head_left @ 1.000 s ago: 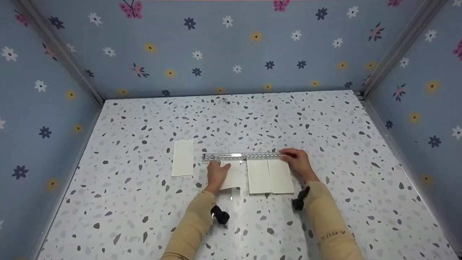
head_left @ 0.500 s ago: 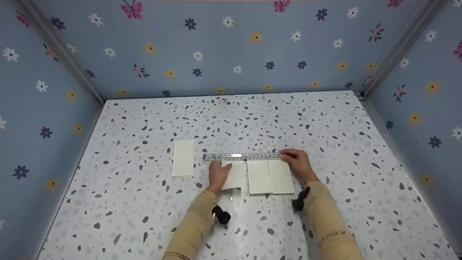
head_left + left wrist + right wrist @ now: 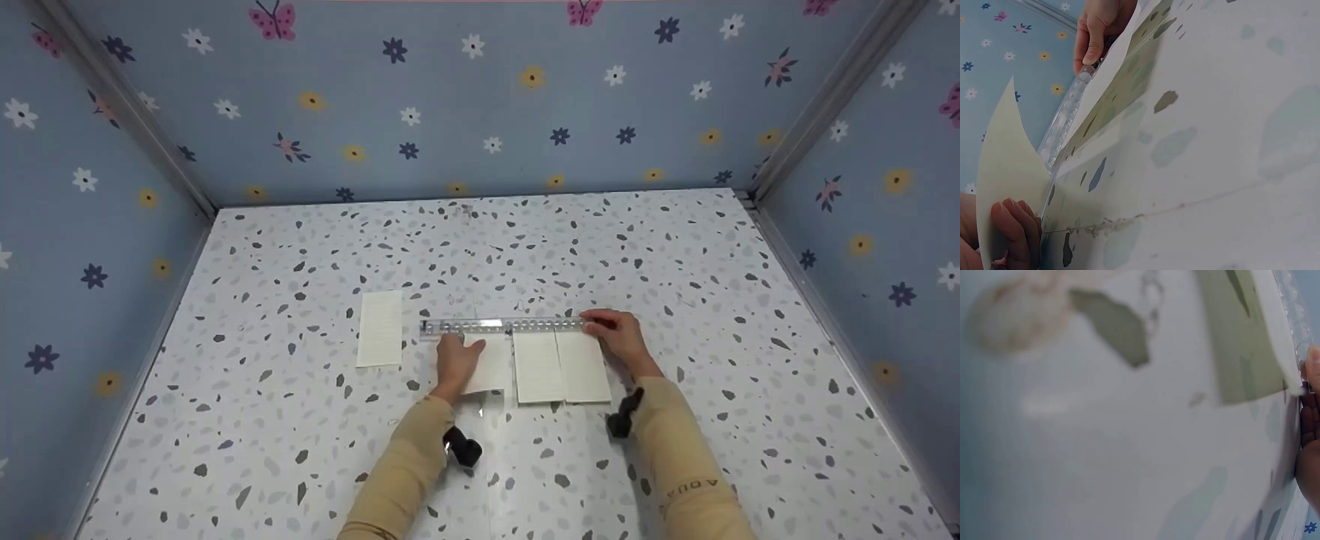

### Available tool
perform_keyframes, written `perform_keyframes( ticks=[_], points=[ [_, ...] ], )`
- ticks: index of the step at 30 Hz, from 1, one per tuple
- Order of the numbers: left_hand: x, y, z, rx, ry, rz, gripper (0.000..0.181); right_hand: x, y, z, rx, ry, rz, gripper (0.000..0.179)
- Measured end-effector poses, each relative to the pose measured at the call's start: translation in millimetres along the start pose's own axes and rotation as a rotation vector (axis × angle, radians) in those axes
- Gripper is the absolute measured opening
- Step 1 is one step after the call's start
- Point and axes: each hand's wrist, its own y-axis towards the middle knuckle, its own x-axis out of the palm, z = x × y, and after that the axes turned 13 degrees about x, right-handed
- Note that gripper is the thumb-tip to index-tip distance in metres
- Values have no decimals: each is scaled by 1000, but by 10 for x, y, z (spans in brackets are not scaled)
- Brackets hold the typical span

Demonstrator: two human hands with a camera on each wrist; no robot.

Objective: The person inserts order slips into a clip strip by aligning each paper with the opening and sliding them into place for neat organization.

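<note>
A clear plastic strip (image 3: 480, 325) with a row of round bumps lies across the middle of the table. Its right end is pinched between the thumb and fingers of my right hand (image 3: 622, 341). Below its left part, my left hand (image 3: 455, 361) pinches a cream paper sheet (image 3: 491, 369), whose top edge is at the strip. The left wrist view shows this sheet (image 3: 1005, 152) curving upward, with curled fingers against it. Two more cream sheets (image 3: 538, 367) lie side by side, their top edges at the strip's right half. The right wrist view shows little of the right hand (image 3: 1311, 461).
Another lined cream sheet (image 3: 380, 328) lies by itself left of the strip. The speckled white table (image 3: 300, 420) is bordered by blue flowered panels (image 3: 450, 97) at the back and both sides. A black wrist camera (image 3: 463, 448) sits on each sleeve.
My left hand and its paper sheet have shifted slightly to the right along the strip. The right hand, the strip and the other sheets stay in place.
</note>
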Motion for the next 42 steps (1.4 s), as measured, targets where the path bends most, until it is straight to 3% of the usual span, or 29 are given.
perform_keyframes(
  ticks=[5, 12, 18, 24, 34, 42],
  points=[
    [12, 2, 7, -11, 15, -11, 40, 6, -12, -27, 8, 6, 1, 21],
    [20, -13, 29, -40, 40, -23, 39, -2, 138, 228, -33, -61, 19, 21],
    [24, -19, 54, -60, 33, -39, 40, 2, 169, 279, -70, -71, 31, 20],
    [34, -19, 63, -51, 25, -41, 41, -5, 147, 225, -50, -92, 25, 21],
    [61, -18, 45, -33, 42, -28, 37, 11, -44, -64, -31, -82, 18, 20],
    [53, -14, 41, -44, 54, -38, 41, -3, 124, 201, -37, -66, 16, 21]
  ],
)
